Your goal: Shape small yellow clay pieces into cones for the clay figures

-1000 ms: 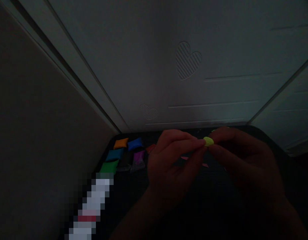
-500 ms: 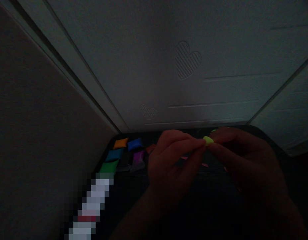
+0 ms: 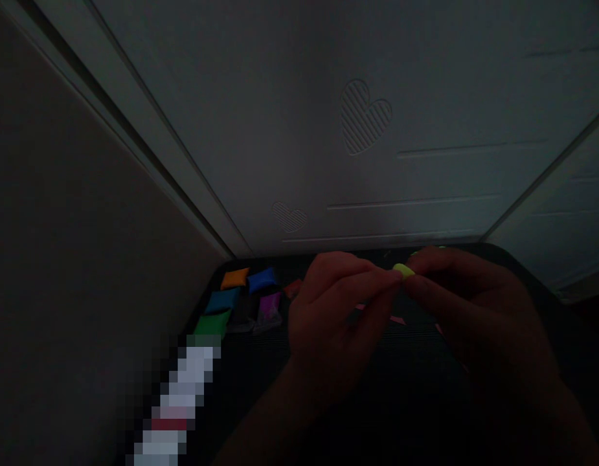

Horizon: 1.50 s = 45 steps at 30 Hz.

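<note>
A small lump of yellow modelling clay (image 3: 403, 270) is pinched between both hands above the dark table. My left hand (image 3: 338, 310) grips its left side with thumb and fingertips pressed together. From the right, my right hand (image 3: 478, 310) closes thumb and forefinger on the same lump. Under and between the hands lie thin pink strips (image 3: 397, 320), partly covered. A bit of light green (image 3: 441, 247) shows behind my right hand; what it is stays hidden. The scene is very dim.
Several clay packets lie at the table's back left: orange (image 3: 235, 279), blue (image 3: 262, 280), teal (image 3: 222, 300), green (image 3: 212, 324), black (image 3: 243, 312) and purple (image 3: 269, 307). A reddish piece (image 3: 293, 288) sits by my left hand. A white panel (image 3: 299, 142) with embossed hearts stands behind the table.
The yellow clay looks slightly flatter and more tilted between the fingertips. Both hands stay almost in place, with only small finger movements.
</note>
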Available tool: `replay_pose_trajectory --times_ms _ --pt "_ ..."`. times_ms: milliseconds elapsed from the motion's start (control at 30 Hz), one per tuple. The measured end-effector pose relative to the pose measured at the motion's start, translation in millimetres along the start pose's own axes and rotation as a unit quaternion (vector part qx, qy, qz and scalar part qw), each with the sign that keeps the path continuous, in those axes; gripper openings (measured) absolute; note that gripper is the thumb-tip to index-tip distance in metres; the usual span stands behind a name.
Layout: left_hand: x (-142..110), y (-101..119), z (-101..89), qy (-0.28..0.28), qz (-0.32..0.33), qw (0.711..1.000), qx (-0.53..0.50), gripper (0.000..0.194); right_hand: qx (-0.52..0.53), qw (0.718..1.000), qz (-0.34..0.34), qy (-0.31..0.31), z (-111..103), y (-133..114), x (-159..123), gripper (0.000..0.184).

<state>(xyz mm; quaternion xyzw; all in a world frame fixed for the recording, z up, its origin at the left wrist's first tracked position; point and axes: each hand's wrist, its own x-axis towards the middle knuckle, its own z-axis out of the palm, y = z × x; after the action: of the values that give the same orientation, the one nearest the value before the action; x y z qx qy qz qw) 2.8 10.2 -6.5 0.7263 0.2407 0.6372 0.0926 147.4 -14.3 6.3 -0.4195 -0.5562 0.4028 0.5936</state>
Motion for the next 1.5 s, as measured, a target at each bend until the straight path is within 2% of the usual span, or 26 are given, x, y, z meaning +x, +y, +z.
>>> replay_pose_trajectory --times_ms 133,300,500,833,967,1233,1500 --pt "-0.1 2.2 0.0 0.01 -0.004 1.0 -0.007 0.022 0.008 1.0 -0.009 -0.005 -0.8 -0.6 -0.3 0.011" --pt "0.1 2.4 -0.5 0.008 -0.018 1.0 -0.008 0.023 0.048 0.998 0.02 -0.045 -4.2 0.4 0.1 0.011" --pt "1.0 -0.1 -0.3 -0.002 0.001 1.0 -0.008 0.022 0.004 1.0 0.001 -0.007 -2.3 3.0 1.1 0.009" --pt "1.8 0.6 0.2 0.022 -0.011 1.0 -0.018 0.021 -0.025 0.997 -0.07 -0.025 -0.6 2.3 1.3 0.009" --pt "1.2 1.0 0.3 0.023 -0.022 0.999 -0.014 0.022 -0.034 0.996 -0.072 -0.026 -2.4 2.3 0.1 0.01" --pt "1.9 0.2 0.2 0.01 0.002 1.0 0.005 0.02 -0.067 0.995 -0.069 -0.013 -1.6 2.6 1.8 0.005" --pt "1.4 0.4 -1.9 0.023 -0.028 0.999 -0.028 0.014 -0.066 0.993 -0.098 -0.018 -0.1 -0.5 -0.6 0.008"
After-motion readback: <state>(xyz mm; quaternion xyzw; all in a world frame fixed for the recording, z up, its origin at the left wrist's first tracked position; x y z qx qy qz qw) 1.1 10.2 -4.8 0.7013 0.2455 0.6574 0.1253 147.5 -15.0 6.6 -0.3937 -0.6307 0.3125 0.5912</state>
